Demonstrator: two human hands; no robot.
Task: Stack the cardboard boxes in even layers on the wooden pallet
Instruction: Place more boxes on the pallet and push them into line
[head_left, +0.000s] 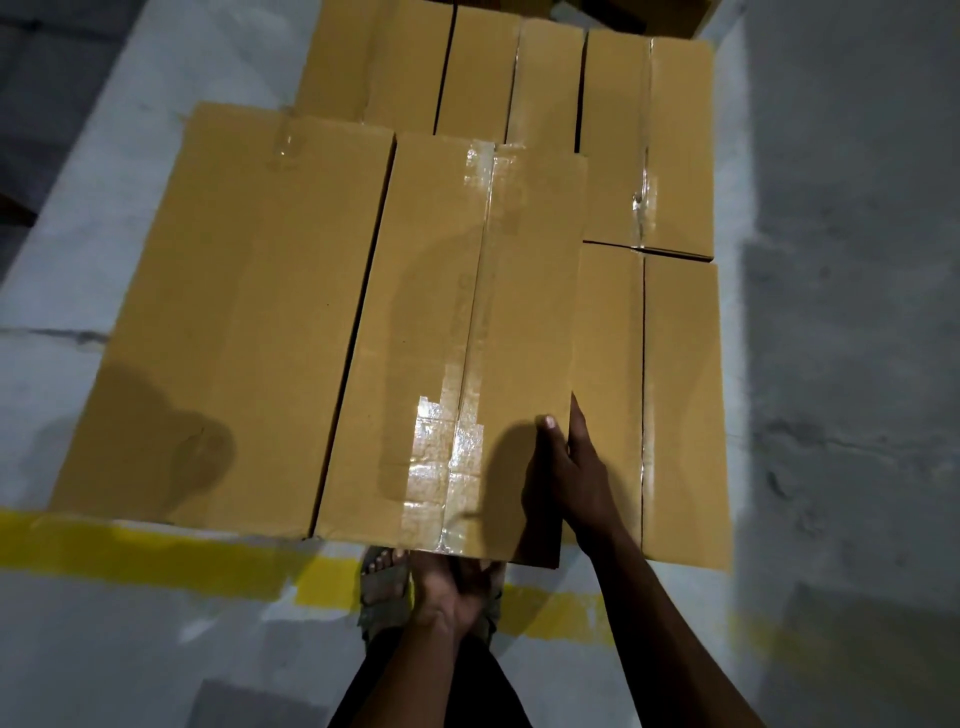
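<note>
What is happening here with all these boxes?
A person is setting a taped cardboard box onto a layer of other boxes. The right hand grips its right edge near the front corner, and the left hand supports its near end from below. Another box of the upper layer lies right beside it on the left. The pallet itself is hidden under the boxes.

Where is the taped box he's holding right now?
Head view, centre: the taped box sits on the upper layer, right of its neighbour box, right hand gripping its near-right edge.

We note a grey concrete floor (841, 364), scuffed and patchy. A worn yellow painted line (156, 551) crosses it near us. Light is dim, casting soft shadows.
</note>
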